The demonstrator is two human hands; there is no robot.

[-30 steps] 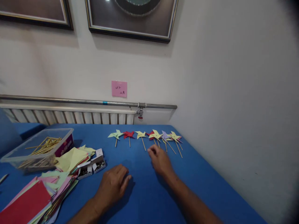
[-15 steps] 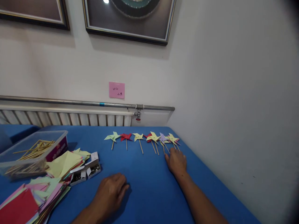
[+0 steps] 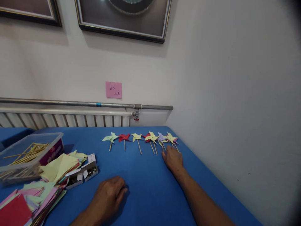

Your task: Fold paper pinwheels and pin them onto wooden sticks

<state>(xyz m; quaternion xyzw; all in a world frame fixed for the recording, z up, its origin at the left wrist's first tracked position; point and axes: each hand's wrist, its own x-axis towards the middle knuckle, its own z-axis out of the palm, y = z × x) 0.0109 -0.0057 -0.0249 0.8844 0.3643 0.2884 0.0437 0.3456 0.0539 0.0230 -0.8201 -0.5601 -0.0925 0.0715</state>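
A row of several paper pinwheels on wooden sticks lies across the far part of the blue table (image 3: 145, 188): a green pinwheel (image 3: 110, 138), a red pinwheel (image 3: 124, 137), yellow pinwheels (image 3: 151, 137) and a purple pinwheel (image 3: 161, 137). My right hand (image 3: 172, 159) reaches to the right end of the row, its fingertips on the stick ends there; whether it grips a stick is hidden. My left hand (image 3: 108, 197) rests palm down on the table with loosely curled fingers, holding nothing.
At left are a clear plastic box of wooden sticks (image 3: 28, 153), a heap of coloured paper squares (image 3: 35, 191) and a small open box of pins (image 3: 82, 174). A radiator and pipe (image 3: 70, 103) run along the wall; the table meets the wall at right.
My right hand moved from the middle of the row to its right end, then drew slightly left. The left hand stayed put. The view shifted a little to the right.
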